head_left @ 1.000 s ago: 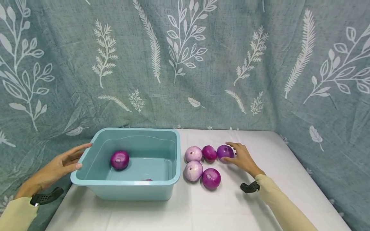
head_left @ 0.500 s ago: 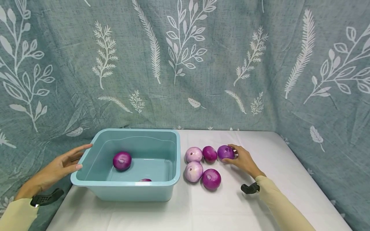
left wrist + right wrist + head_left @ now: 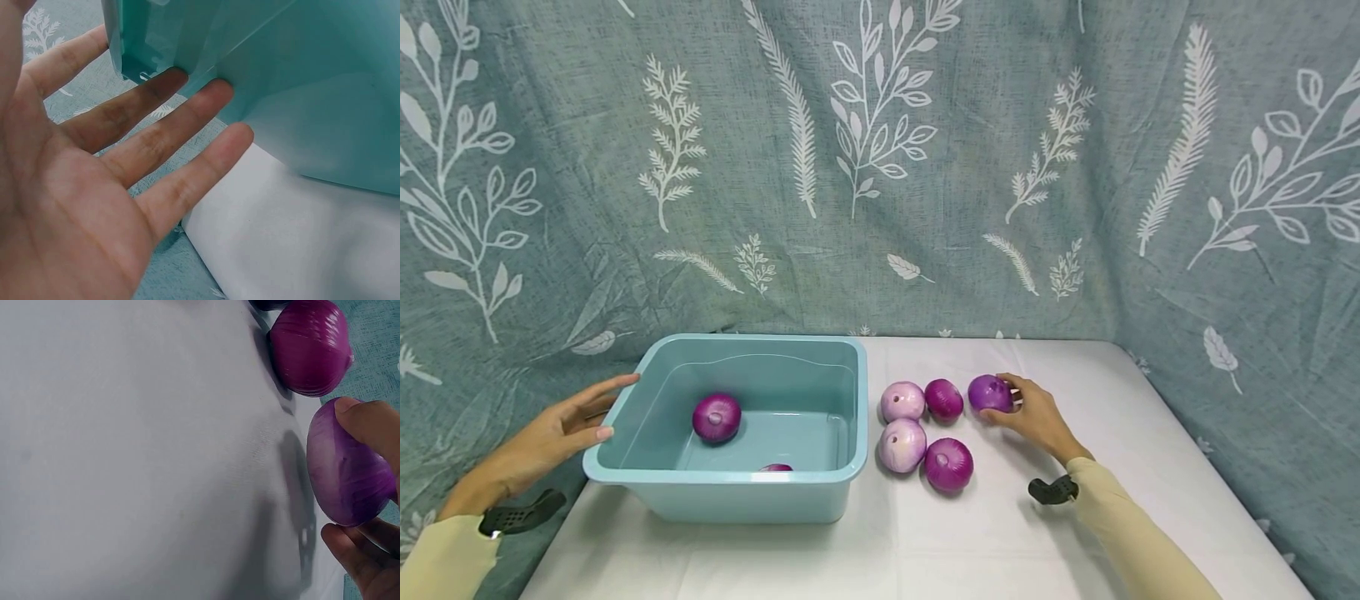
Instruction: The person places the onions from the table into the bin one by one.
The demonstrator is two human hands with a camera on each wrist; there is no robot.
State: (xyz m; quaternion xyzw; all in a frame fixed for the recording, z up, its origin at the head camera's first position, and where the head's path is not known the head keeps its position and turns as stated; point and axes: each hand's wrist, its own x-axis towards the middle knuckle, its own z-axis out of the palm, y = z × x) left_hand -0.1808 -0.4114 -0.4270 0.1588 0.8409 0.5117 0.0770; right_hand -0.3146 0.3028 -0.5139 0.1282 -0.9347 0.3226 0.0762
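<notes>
The right hand point(image 3: 1036, 414) pinched a round purple onion point(image 3: 989, 393) on the white table point(image 3: 970, 533), beside four others. The left hand point(image 3: 553, 433), fingers spread, touched the light blue plastic tub point(image 3: 730, 487).

The purple onion point(image 3: 989, 393) is round and glossy, pinched in the right hand point(image 3: 1037, 417), sitting just off the surface at about 3 o'clock from the other four onions point(image 3: 925, 425), stem dimple facing up.
</notes>
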